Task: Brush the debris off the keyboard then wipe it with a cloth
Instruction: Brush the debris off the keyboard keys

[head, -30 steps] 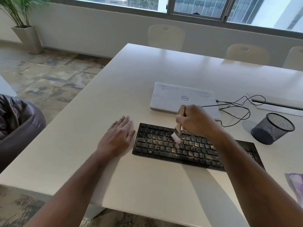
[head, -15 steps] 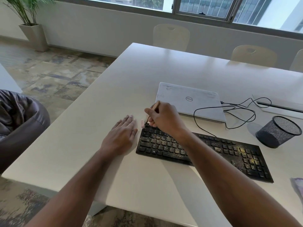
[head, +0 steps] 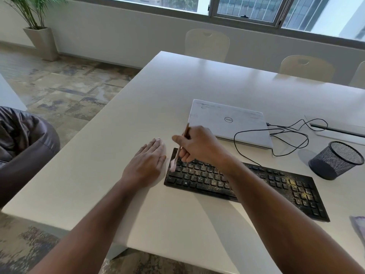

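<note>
Keyboard [head: 246, 184] apparently under right hand [head: 199, 145]

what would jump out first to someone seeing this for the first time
Most striking is the black keyboard near the front of the white table, its keys speckled with yellowish debris. At its left end the right hand grips a thin brush, bristles down on the corner keys, while the left hand rests flat on the table just beside it. Behind them lies a closed white laptop, with a black mesh cup to the right.
</note>
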The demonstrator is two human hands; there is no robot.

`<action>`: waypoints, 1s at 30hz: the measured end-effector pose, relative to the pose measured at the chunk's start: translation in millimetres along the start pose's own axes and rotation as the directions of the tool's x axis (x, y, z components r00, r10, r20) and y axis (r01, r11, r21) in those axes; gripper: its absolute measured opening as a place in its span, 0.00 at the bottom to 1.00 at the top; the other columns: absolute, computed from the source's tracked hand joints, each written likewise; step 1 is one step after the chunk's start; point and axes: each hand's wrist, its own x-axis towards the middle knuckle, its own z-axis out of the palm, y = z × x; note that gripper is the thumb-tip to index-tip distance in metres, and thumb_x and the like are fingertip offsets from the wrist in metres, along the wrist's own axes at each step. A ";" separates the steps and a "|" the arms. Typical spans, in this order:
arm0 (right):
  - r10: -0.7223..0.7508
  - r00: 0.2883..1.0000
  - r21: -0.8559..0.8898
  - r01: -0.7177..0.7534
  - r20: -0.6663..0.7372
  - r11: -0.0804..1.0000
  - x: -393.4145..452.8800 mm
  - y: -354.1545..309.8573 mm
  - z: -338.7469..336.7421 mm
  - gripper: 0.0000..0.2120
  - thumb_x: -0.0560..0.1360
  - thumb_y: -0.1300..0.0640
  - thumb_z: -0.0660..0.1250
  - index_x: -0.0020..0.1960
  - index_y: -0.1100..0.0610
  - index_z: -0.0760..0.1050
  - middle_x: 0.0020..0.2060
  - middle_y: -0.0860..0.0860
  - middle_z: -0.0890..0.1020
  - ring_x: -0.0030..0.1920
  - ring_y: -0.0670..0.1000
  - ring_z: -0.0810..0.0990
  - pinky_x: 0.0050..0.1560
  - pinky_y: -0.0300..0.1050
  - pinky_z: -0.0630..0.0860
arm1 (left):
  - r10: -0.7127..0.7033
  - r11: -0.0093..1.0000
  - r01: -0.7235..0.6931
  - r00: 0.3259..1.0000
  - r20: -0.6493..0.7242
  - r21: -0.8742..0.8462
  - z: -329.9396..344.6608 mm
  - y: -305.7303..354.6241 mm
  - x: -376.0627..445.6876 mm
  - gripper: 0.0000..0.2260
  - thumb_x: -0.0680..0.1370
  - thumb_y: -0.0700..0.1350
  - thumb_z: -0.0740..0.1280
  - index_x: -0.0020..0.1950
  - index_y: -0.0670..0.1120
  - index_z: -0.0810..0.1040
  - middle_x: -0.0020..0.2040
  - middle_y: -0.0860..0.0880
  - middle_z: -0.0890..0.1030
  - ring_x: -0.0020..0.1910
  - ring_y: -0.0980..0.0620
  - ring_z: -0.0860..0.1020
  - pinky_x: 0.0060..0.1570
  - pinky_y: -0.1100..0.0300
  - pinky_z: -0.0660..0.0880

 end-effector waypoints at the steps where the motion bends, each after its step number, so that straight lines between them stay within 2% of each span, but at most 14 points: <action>1: -0.004 1.000 0.035 0.003 0.020 0.999 0.2 -1.7 -2.0 0.14 0.84 0.52 0.69 0.47 0.62 0.81 0.35 0.56 0.88 0.33 0.51 0.88 0.39 0.43 0.86 | 0.002 1.000 -0.002 1.000 -0.001 0.000 0.5 -0.7 0.2 0.25 0.86 0.52 0.51 0.83 0.46 0.56 0.83 0.50 0.55 0.81 0.58 0.48 0.80 0.58 0.46; 3: -0.040 0.999 0.056 0.042 -0.034 0.998 3.6 -2.0 -6.9 0.12 0.84 0.52 0.69 0.49 0.61 0.81 0.37 0.55 0.88 0.34 0.51 0.88 0.40 0.42 0.85 | 0.009 1.000 -0.009 1.000 -0.008 0.001 0.3 -0.7 0.4 0.25 0.86 0.51 0.52 0.82 0.46 0.58 0.83 0.50 0.56 0.82 0.57 0.48 0.80 0.58 0.46; 5: -0.097 0.992 0.010 0.099 -0.076 0.995 6.5 1.0 -9.6 0.09 0.84 0.53 0.69 0.53 0.59 0.80 0.39 0.54 0.87 0.37 0.51 0.88 0.44 0.46 0.87 | 0.015 1.000 -0.015 1.000 -0.014 -0.002 -0.2 0.5 0.1 0.24 0.86 0.51 0.52 0.82 0.46 0.59 0.83 0.49 0.56 0.82 0.57 0.49 0.79 0.59 0.45; 7: -0.157 0.988 -0.078 0.157 0.006 0.984 5.1 3.7 -8.6 0.06 0.84 0.53 0.69 0.52 0.55 0.80 0.39 0.51 0.87 0.40 0.51 0.87 0.48 0.50 0.86 | 0.016 1.000 -0.016 1.000 -0.017 0.001 -0.4 0.7 -0.4 0.24 0.86 0.51 0.52 0.82 0.46 0.59 0.83 0.49 0.57 0.82 0.57 0.49 0.79 0.60 0.44; 10: -0.149 0.982 -0.185 0.170 0.119 0.968 2.1 3.6 -13.3 0.07 0.84 0.53 0.68 0.47 0.53 0.79 0.37 0.47 0.84 0.39 0.49 0.84 0.47 0.49 0.81 | 0.013 1.000 -0.013 1.000 -0.017 0.012 -0.6 0.7 0.6 0.24 0.86 0.51 0.52 0.82 0.46 0.58 0.83 0.49 0.56 0.82 0.57 0.49 0.79 0.59 0.45; 14: -0.071 0.978 -0.373 0.142 0.198 0.917 0.2 -2.4 -35.2 0.12 0.84 0.52 0.66 0.48 0.59 0.79 0.42 0.55 0.84 0.37 0.50 0.76 0.42 0.48 0.72 | 0.010 1.000 -0.010 1.000 -0.020 0.001 -0.7 0.2 -0.3 0.25 0.86 0.51 0.53 0.82 0.46 0.58 0.83 0.50 0.56 0.82 0.57 0.49 0.79 0.59 0.45; 16: -0.099 0.979 -0.358 0.159 0.180 0.920 -0.2 -3.5 -40.3 0.12 0.84 0.52 0.67 0.47 0.58 0.79 0.42 0.55 0.84 0.37 0.51 0.77 0.42 0.50 0.73 | 0.010 1.000 -0.010 1.000 -0.018 -0.002 -0.6 0.1 -0.6 0.25 0.86 0.51 0.53 0.82 0.46 0.58 0.83 0.50 0.56 0.82 0.57 0.49 0.80 0.59 0.46; 20: -0.227 0.967 -0.173 0.245 0.117 0.954 2.1 -4.4 -31.0 0.13 0.83 0.55 0.69 0.40 0.47 0.77 0.43 0.47 0.86 0.42 0.54 0.84 0.50 0.60 0.82 | 0.004 1.000 -0.003 1.000 -0.013 0.003 -0.6 1.1 -0.1 0.25 0.86 0.51 0.52 0.83 0.46 0.57 0.83 0.50 0.55 0.81 0.58 0.48 0.80 0.59 0.45; 24: -0.216 0.957 -0.238 0.260 0.195 0.936 5.5 5.8 -20.6 0.18 0.83 0.55 0.69 0.36 0.43 0.77 0.45 0.46 0.86 0.42 0.47 0.82 0.53 0.58 0.80 | 0.000 1.000 0.000 1.000 -0.011 -0.002 -2.2 2.5 -1.4 0.25 0.86 0.51 0.52 0.83 0.46 0.57 0.83 0.50 0.55 0.81 0.58 0.48 0.79 0.60 0.44; 25: -0.189 0.958 -0.238 0.239 0.214 0.941 4.5 6.4 -22.9 0.17 0.83 0.55 0.69 0.37 0.43 0.78 0.45 0.46 0.86 0.41 0.44 0.81 0.51 0.57 0.80 | 0.001 1.000 -0.001 1.000 -0.013 0.002 -2.3 2.1 -1.4 0.25 0.86 0.51 0.52 0.83 0.46 0.57 0.83 0.50 0.55 0.81 0.58 0.48 0.79 0.60 0.44; 27: -0.124 0.961 -0.252 0.187 0.248 0.950 3.2 6.4 -31.7 0.11 0.84 0.56 0.68 0.42 0.52 0.80 0.45 0.47 0.86 0.38 0.37 0.80 0.46 0.49 0.76 | 0.004 1.000 -0.004 1.000 -0.013 0.005 -1.6 0.9 -0.7 0.25 0.86 0.51 0.52 0.83 0.46 0.56 0.83 0.50 0.55 0.81 0.58 0.48 0.79 0.61 0.43; 28: -0.100 0.965 -0.278 0.168 0.242 0.946 2.2 5.2 -36.2 0.10 0.84 0.56 0.68 0.45 0.58 0.80 0.45 0.48 0.86 0.38 0.38 0.80 0.44 0.47 0.74 | 0.005 1.000 -0.005 1.000 -0.010 0.005 -1.1 0.5 -0.3 0.25 0.86 0.51 0.52 0.83 0.46 0.56 0.83 0.51 0.55 0.81 0.58 0.48 0.79 0.61 0.43; 30: -0.080 0.979 -0.336 0.141 0.189 0.931 2.3 4.1 -40.6 0.12 0.84 0.54 0.67 0.47 0.61 0.78 0.45 0.53 0.86 0.41 0.49 0.83 0.44 0.50 0.76 | 0.005 1.000 -0.005 1.000 -0.007 0.007 0.2 -0.1 0.3 0.25 0.86 0.52 0.52 0.83 0.46 0.56 0.83 0.51 0.55 0.81 0.58 0.48 0.79 0.60 0.44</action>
